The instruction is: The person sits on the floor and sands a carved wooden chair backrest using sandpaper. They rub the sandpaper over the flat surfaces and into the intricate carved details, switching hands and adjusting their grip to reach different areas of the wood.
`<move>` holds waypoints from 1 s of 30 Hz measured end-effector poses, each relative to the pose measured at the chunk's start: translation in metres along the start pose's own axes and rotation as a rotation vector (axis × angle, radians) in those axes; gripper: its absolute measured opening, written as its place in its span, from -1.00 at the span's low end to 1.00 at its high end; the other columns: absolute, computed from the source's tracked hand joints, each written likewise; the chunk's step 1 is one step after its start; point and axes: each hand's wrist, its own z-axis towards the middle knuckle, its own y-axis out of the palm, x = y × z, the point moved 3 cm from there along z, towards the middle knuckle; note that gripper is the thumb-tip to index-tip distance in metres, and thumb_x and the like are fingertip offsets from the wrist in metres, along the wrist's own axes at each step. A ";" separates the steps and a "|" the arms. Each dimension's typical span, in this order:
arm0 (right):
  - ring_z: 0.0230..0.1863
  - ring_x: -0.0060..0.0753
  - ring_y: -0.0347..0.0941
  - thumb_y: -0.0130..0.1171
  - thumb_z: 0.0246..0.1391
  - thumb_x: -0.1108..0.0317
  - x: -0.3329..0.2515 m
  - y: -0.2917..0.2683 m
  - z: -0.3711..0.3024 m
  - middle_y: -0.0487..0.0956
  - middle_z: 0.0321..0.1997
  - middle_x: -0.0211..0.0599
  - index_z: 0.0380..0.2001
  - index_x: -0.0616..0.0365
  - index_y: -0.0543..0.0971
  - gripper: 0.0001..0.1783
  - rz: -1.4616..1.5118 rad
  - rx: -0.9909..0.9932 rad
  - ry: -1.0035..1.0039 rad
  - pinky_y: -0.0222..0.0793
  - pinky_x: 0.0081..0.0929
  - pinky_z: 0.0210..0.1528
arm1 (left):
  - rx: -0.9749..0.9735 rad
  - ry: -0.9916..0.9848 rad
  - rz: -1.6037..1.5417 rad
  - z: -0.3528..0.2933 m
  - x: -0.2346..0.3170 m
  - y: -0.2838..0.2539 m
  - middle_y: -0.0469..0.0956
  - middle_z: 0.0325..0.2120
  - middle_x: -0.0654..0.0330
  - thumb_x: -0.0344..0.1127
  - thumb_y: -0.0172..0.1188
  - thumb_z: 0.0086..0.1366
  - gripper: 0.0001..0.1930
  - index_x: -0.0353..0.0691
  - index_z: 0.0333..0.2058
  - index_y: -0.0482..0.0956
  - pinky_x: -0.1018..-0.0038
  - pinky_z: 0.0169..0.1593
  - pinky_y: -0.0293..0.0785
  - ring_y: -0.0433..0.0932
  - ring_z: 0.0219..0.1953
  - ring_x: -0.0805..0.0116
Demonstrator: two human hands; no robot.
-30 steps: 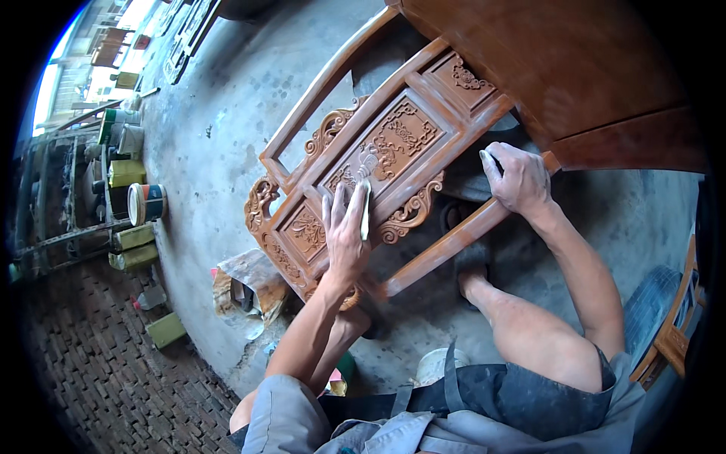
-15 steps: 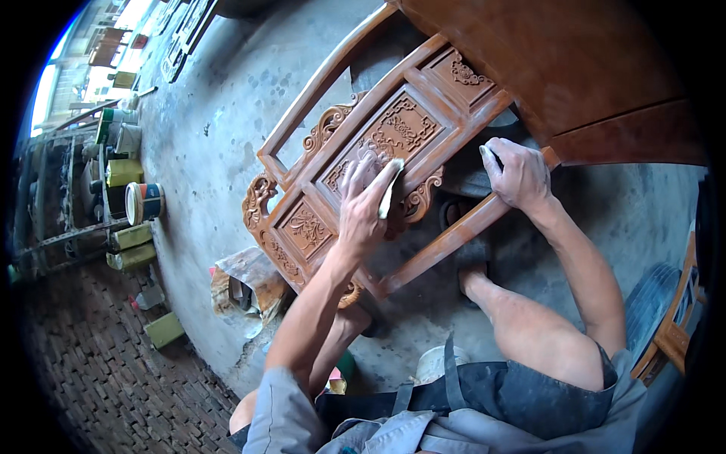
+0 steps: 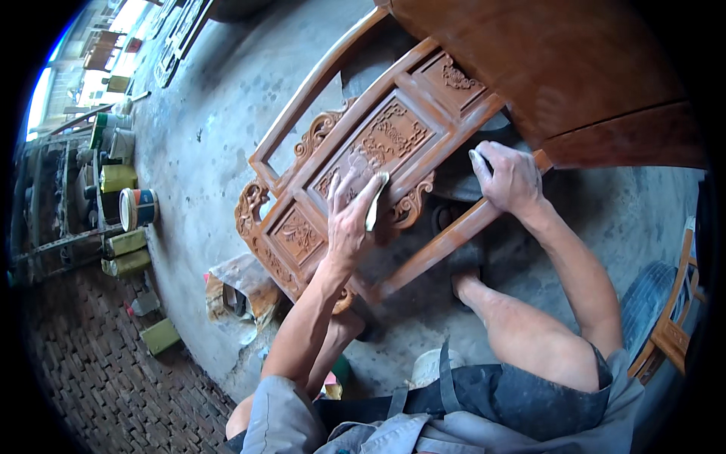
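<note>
A reddish-brown carved wooden chair frame (image 3: 431, 155) lies tilted in front of me, with relief panels and scrolled edges. My left hand (image 3: 349, 223) presses flat on its large middle panel. Between its thumb and fingers is a thin, pale folded sheet (image 3: 373, 206) that looks like sandpaper. Whitish dust coats those fingers and the wood around them. Over on the right, my right hand (image 3: 513, 180) is closed around the frame's near leg (image 3: 439, 250), close to its far end. Its fingertips on the underside are hidden.
A large brown wooden panel (image 3: 605, 83) stands at the upper right against the frame. Left of my left leg lies a crumpled, stained bag (image 3: 242, 291). Buckets (image 3: 138, 209) and a metal rack (image 3: 64, 257) line the left side. Another wooden chair piece (image 3: 669, 333) is at the right edge.
My left hand has slid a little toward me and left over the carved panel, with the pale sheet. The right hand keeps its grip on the leg. The whole view has shifted slightly.
</note>
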 end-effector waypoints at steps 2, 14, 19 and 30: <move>-0.34 0.20 0.63 0.20 0.31 0.31 -0.001 -0.001 0.001 0.65 -0.39 -0.02 -0.38 0.15 0.54 -0.81 -0.002 -0.004 0.001 0.53 0.05 -0.33 | 0.017 -0.021 -0.029 0.016 0.005 0.006 0.67 0.19 0.14 -0.40 0.20 0.34 -0.43 -0.11 0.35 0.54 -0.14 0.58 0.02 0.34 0.45 -0.09; -0.34 0.18 0.63 0.20 0.32 0.30 -0.001 -0.001 -0.004 0.65 -0.39 -0.04 -0.39 0.14 0.55 -0.80 -0.005 -0.002 0.003 0.53 0.04 -0.33 | 0.154 -0.191 0.095 0.023 0.046 0.033 0.51 0.32 -0.09 -0.42 0.19 0.37 -0.38 -0.27 0.41 0.42 -0.13 0.57 0.01 0.21 0.51 -0.21; -0.34 0.17 0.64 0.20 0.32 0.30 -0.001 0.004 -0.004 0.66 -0.38 -0.05 -0.40 0.14 0.54 -0.79 0.005 -0.003 0.007 0.53 0.03 -0.33 | 0.160 -0.204 0.084 0.026 0.048 0.030 0.53 0.30 -0.07 -0.37 0.22 0.37 -0.40 -0.30 0.38 0.45 -0.12 0.57 0.03 0.22 0.51 -0.22; -0.36 0.16 0.63 0.20 0.31 0.33 -0.001 0.000 -0.002 0.63 -0.42 -0.06 -0.42 0.14 0.52 -0.79 0.022 0.023 -0.021 0.53 0.04 -0.34 | 0.064 0.042 0.164 0.023 0.011 0.017 0.56 0.30 0.12 -0.42 0.20 0.33 -0.40 -0.18 0.37 0.50 -0.14 0.56 0.07 0.33 0.46 -0.13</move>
